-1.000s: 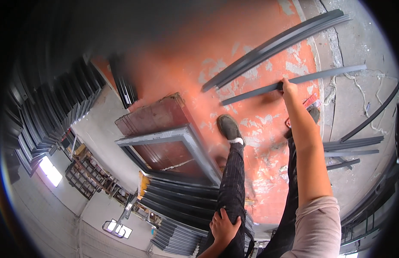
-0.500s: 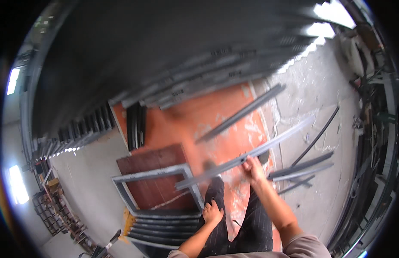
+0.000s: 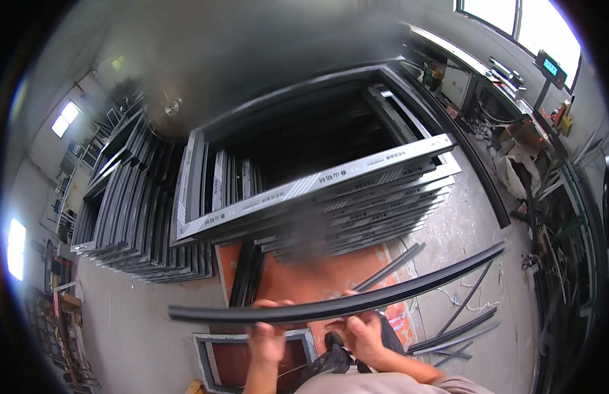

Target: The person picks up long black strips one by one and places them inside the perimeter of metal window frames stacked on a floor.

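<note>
A long dark grey profile strip runs across the view in front of me, its right end higher than its left. My left hand is closed round it left of the middle, fingertips showing over the far edge. My right hand grips the same strip a little further right, thumb on the near side. Both ends stick out well past my hands. Beyond the strip stands a stack of large dark rectangular frames, whose nearest rail is covered in pale printed film.
Another row of dark frames leans at the left. An orange board lies on the floor ahead, with a small grey frame near my legs. Loose strips lie at the right, near a cluttered bench.
My left hand has come up from my thigh onto the strip. The strip, earlier in my right hand alone, is now raised and held by both. The view has tilted up toward the frames.
</note>
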Action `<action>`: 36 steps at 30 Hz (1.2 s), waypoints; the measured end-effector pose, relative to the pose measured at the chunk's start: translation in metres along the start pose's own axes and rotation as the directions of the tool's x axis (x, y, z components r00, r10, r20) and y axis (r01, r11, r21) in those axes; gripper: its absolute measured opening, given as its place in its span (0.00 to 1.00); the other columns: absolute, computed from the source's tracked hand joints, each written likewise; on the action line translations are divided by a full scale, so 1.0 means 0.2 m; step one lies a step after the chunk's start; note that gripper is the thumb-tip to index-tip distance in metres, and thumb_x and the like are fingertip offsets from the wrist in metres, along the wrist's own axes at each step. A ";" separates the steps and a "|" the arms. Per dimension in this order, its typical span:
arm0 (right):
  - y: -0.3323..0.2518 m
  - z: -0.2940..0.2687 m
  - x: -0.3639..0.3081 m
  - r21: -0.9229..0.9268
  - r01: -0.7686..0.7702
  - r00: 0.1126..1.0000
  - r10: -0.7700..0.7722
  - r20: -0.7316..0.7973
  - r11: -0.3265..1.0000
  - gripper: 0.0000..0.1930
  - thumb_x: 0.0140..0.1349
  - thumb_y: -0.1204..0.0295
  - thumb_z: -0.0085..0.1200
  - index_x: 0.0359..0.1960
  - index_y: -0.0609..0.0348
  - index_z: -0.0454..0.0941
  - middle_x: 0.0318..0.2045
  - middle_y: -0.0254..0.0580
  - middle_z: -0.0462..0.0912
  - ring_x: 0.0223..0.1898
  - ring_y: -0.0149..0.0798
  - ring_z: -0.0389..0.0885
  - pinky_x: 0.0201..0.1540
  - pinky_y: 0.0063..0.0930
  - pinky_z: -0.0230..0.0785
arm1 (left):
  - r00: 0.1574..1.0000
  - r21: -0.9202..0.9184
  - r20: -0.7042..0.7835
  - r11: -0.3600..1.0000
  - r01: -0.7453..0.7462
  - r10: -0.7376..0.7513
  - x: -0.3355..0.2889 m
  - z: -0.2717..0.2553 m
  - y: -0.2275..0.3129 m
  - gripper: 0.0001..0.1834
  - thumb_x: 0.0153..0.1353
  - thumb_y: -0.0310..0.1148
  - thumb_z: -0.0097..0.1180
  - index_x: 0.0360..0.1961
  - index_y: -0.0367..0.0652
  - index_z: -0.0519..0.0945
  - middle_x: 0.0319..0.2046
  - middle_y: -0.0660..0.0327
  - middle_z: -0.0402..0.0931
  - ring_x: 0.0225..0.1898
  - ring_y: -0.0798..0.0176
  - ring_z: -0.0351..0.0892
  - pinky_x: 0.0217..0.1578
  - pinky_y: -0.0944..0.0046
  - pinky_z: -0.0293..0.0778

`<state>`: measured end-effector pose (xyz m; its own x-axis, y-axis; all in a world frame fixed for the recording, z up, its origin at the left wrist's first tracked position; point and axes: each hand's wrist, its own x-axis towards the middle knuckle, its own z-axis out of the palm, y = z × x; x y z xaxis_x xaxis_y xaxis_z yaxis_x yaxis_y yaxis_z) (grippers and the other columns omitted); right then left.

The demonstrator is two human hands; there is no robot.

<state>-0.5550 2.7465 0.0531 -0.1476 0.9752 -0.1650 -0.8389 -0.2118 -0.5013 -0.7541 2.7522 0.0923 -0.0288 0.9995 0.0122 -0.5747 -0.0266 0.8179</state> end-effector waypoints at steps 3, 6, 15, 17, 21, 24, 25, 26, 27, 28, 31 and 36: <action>-0.31 0.11 0.15 -0.129 0.208 0.975 -0.194 0.112 0.970 0.33 0.62 0.60 0.60 0.64 0.59 0.61 0.56 0.54 0.73 0.55 0.50 0.76 0.55 0.46 0.74 | 0.953 -0.044 -0.184 0.966 -0.253 0.241 0.16 -0.03 0.25 0.28 0.63 0.57 0.55 0.50 0.43 0.74 0.48 0.56 0.79 0.55 0.54 0.78 0.50 0.59 0.80; -0.53 0.13 0.40 -0.036 0.256 0.941 -0.240 0.239 0.966 0.25 0.67 0.60 0.56 0.60 0.58 0.64 0.53 0.49 0.74 0.56 0.48 0.75 0.59 0.46 0.70 | 0.912 -0.040 -0.278 0.945 -0.325 0.302 0.32 -0.06 0.41 0.28 0.64 0.58 0.52 0.49 0.43 0.75 0.46 0.56 0.80 0.51 0.55 0.81 0.48 0.58 0.82; -0.92 0.36 1.64 -0.218 0.062 0.998 -0.068 -0.018 0.974 0.15 0.67 0.62 0.59 0.42 0.59 0.70 0.40 0.44 0.82 0.39 0.35 0.83 0.41 0.27 0.80 | 0.845 0.085 -0.424 0.943 -0.323 0.327 0.92 -0.28 0.65 0.31 0.65 0.54 0.54 0.52 0.33 0.72 0.53 0.51 0.75 0.55 0.55 0.76 0.56 0.57 0.77; -0.94 0.34 1.93 -0.243 -0.025 0.999 0.018 -0.030 0.970 0.14 0.66 0.61 0.60 0.38 0.58 0.72 0.35 0.39 0.80 0.37 0.35 0.82 0.42 0.29 0.81 | 0.865 0.030 -0.430 0.961 -0.275 0.260 1.11 -0.38 0.70 0.30 0.65 0.52 0.56 0.52 0.33 0.72 0.52 0.51 0.75 0.56 0.56 0.75 0.57 0.56 0.76; -0.90 0.31 2.43 -0.310 -0.132 0.990 0.114 -0.077 0.941 0.14 0.65 0.61 0.60 0.36 0.59 0.74 0.35 0.39 0.79 0.35 0.36 0.81 0.43 0.31 0.82 | 0.836 -0.109 -0.542 0.979 -0.172 0.086 1.62 -0.72 0.68 0.27 0.62 0.50 0.60 0.45 0.33 0.75 0.46 0.51 0.78 0.51 0.52 0.78 0.55 0.54 0.77; -0.78 0.38 2.79 -0.313 -0.210 0.975 0.174 -0.141 0.926 0.13 0.65 0.62 0.60 0.35 0.60 0.75 0.36 0.40 0.79 0.36 0.37 0.80 0.43 0.33 0.82 | 0.730 -0.078 -0.678 0.979 -0.187 0.086 2.01 -1.03 0.63 0.27 0.64 0.50 0.57 0.45 0.32 0.74 0.45 0.49 0.78 0.51 0.50 0.79 0.55 0.49 0.77; -0.75 0.34 2.94 -0.316 -0.217 0.970 0.168 -0.174 0.924 0.13 0.66 0.62 0.59 0.36 0.60 0.75 0.35 0.41 0.79 0.37 0.38 0.80 0.42 0.34 0.81 | 0.714 -0.116 -0.700 0.980 -0.160 0.034 2.15 -1.06 0.58 0.27 0.65 0.50 0.56 0.45 0.32 0.74 0.46 0.49 0.78 0.52 0.49 0.78 0.56 0.48 0.77; -0.76 0.31 3.07 -0.324 -0.199 0.973 0.149 -0.174 0.925 0.13 0.66 0.62 0.59 0.36 0.60 0.75 0.35 0.41 0.79 0.37 0.38 0.80 0.42 0.34 0.81 | 0.700 -0.157 -0.714 0.977 -0.143 -0.013 2.30 -1.05 0.53 0.27 0.66 0.50 0.55 0.46 0.32 0.74 0.46 0.48 0.78 0.53 0.49 0.78 0.57 0.47 0.76; -0.76 0.27 3.19 -0.315 -0.194 0.971 0.136 -0.198 0.929 0.13 0.66 0.61 0.59 0.36 0.60 0.75 0.35 0.41 0.79 0.37 0.38 0.80 0.42 0.34 0.81 | 0.717 -0.178 -0.695 0.979 -0.097 -0.055 2.43 -1.05 0.50 0.27 0.67 0.50 0.53 0.48 0.31 0.74 0.48 0.47 0.77 0.55 0.48 0.76 0.58 0.46 0.75; -0.76 0.25 3.27 -0.306 -0.205 0.964 0.138 -0.227 0.930 0.13 0.66 0.61 0.59 0.35 0.59 0.75 0.35 0.41 0.79 0.37 0.38 0.79 0.42 0.34 0.81 | 0.714 -0.185 -0.696 0.980 -0.078 -0.074 2.54 -1.06 0.49 0.26 0.69 0.49 0.51 0.50 0.32 0.73 0.51 0.46 0.76 0.56 0.47 0.75 0.59 0.46 0.74; -0.79 0.19 3.51 -0.309 -0.211 0.947 0.115 -0.300 0.927 0.14 0.66 0.61 0.58 0.35 0.59 0.75 0.34 0.40 0.78 0.37 0.38 0.79 0.42 0.34 0.81 | 0.746 -0.261 -0.648 0.965 -0.025 -0.156 2.82 -1.10 0.45 0.26 0.70 0.48 0.49 0.53 0.33 0.72 0.52 0.46 0.75 0.56 0.47 0.75 0.60 0.45 0.73; -0.82 0.14 3.73 -0.289 -0.186 0.935 0.079 -0.345 0.939 0.12 0.66 0.62 0.58 0.36 0.59 0.75 0.35 0.41 0.77 0.38 0.38 0.79 0.45 0.34 0.82 | 0.844 -0.226 -0.514 0.974 0.034 -0.149 3.14 -1.18 0.41 0.25 0.70 0.46 0.49 0.56 0.34 0.71 0.55 0.48 0.74 0.59 0.47 0.73 0.62 0.45 0.71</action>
<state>-0.5414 3.5109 0.0353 -0.0237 0.8731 -0.4869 -0.6088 -0.3989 -0.6857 -1.0122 3.3748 0.0323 -0.3593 0.8395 -0.4077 -0.7454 0.0047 0.6666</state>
